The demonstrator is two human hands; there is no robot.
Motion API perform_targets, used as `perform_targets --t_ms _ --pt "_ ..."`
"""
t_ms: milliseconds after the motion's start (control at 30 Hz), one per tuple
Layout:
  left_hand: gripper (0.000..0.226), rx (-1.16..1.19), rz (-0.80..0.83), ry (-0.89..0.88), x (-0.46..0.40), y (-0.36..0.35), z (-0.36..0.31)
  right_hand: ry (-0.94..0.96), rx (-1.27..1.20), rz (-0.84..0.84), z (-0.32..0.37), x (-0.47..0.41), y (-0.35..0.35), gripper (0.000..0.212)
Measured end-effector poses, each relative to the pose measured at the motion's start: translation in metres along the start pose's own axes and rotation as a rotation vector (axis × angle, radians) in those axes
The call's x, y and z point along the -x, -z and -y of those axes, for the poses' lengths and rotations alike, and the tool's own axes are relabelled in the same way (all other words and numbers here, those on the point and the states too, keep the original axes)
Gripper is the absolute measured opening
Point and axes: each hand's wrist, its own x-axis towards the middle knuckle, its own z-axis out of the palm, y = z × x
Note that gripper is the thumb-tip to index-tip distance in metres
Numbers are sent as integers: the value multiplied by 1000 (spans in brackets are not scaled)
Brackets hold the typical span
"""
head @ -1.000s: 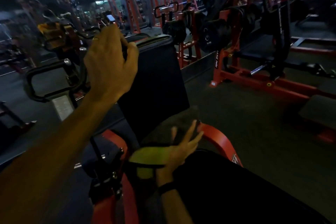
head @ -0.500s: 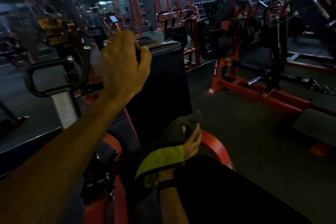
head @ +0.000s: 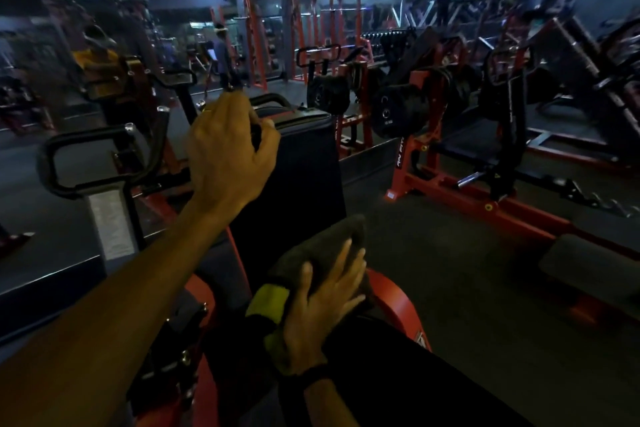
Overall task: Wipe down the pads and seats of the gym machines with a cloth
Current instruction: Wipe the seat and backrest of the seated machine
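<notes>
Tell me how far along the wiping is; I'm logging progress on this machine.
Nothing shows as finished: the dim light hides which surfaces are clean. In hand: the right hand presses the dark cloth with a yellow-green edge at the base of the upright back pad, while the left hand grips the pad's top. Left: the seat below, and the red machines behind.

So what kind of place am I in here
Almost certainly a commercial gym: red-framed weight machines fill the floor, black weight plates hang on one, and power racks line the back. A padded machine is being wiped.
</notes>
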Motion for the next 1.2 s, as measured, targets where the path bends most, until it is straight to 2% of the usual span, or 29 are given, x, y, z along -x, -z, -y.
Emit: perform_targets --t_ms 100,167,200,267,367,433,500,533,600,633,733,800,833,900,967,1100,1200 --pt "22 -5 -12 11 -1 1 -3 -82 -41 80 19 -53 11 62" --pt "19 -5 -11 16 -1 3 -1 -89 -212 141 56 -89 10 76" --pt "18 0 -19 17 -1 1 -2 -35 -220 154 74 -100 9 84" --pt "16 0 -16 14 -1 2 -2 95 -84 150 94 -85 4 95" --pt "18 48 13 23 0 3 -2 347 60 186 53 -46 18 93" --pt "19 76 25 34 0 4 -3 324 39 208 18 -51 28 90" --pt "21 70 37 77 0 6 -5 130 -160 324 28 -82 30 82" --pt "21 71 44 101 0 6 -6 74 -341 410 46 -98 33 69" --pt "20 74 46 166 -2 6 -8 40 -662 500 82 -129 30 40" --pt "20 91 40 203 -3 6 -8 68 -684 487 99 -140 27 39" --pt "26 186 15 310 -4 4 -11 240 -419 437 97 -137 23 80" --pt "32 238 1 376 -3 4 -13 339 -285 424 52 -116 29 88" --pt "33 250 -9 392 -3 5 -14 348 -250 446 21 -106 34 89" --pt "33 276 -15 414 -5 5 -17 245 -231 504 -22 -94 41 96" --pt "27 271 -27 445 -4 5 -22 169 -271 512 -32 -96 37 96" --pt "29 232 -43 463 -3 6 -25 290 -355 329 33 -130 22 71" --pt "45 259 -34 505 -5 7 -28 337 -428 391 112 -166 19 71"
